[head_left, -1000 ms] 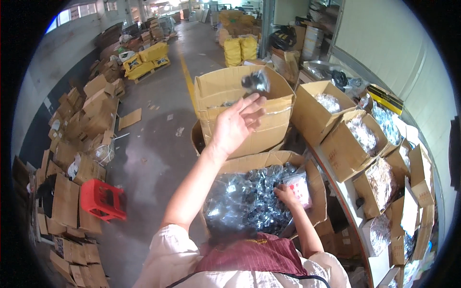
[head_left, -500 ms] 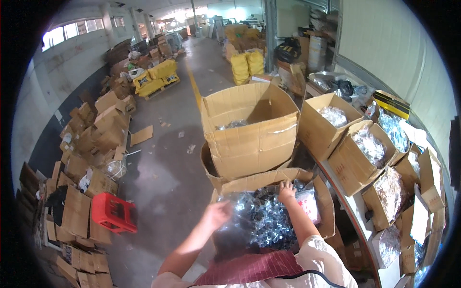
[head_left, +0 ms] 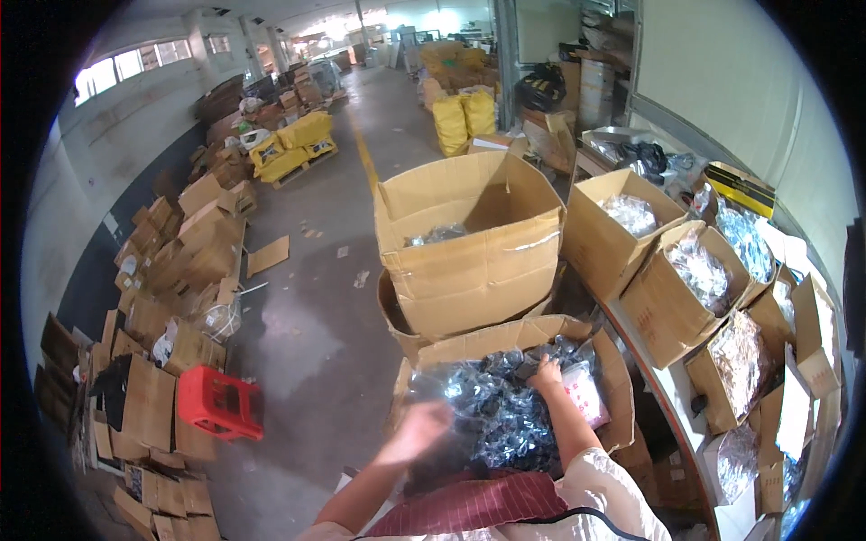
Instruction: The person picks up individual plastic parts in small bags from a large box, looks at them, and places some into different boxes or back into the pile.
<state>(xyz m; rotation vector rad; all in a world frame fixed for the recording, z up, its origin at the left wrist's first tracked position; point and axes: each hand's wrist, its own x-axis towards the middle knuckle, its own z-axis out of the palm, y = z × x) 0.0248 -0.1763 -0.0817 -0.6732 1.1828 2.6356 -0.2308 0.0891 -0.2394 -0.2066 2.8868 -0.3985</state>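
Left hand (head_left: 422,431): over the left part of the near carton (head_left: 619,388), motion-blurred. Can't tell how far the fingers are spread or whether they have hold of anything; smeared clear film shows just beyond them.

Right hand (head_left: 546,371): inside the near carton, far right part. Fingers partly bent, tips down at a dark packet (head_left: 523,367). Touching looks likely, but can't tell if it's gripped.

Clear bags (head_left: 514,422) with dark contents: loose heap filling most of the near carton, between and under both hands. White packet (head_left: 588,397) with red print leans at the near carton's right wall, just beside the right wrist. Maroon striped cloth (head_left: 478,505) on the person's front, at the near carton's close side.

Directly behind the near carton: tall carton (head_left: 478,279), a few clear bags (head_left: 437,234) low inside. Its base meets a lower carton (head_left: 395,311); can't tell if in it or on it.

Right of the near carton: desk (head_left: 651,388) with a curved-looking edge, carrying a row of cartons (head_left: 663,293) full of clear and shiny bags. Black-and-yellow box (head_left: 740,187) at the row's back.

Left of the near carton, well apart: red stool (head_left: 221,404) on the floor, then piled cartons (head_left: 149,397) further left.

Far beyond the near carton: yellow sacks (head_left: 293,149) on a pallet, left.
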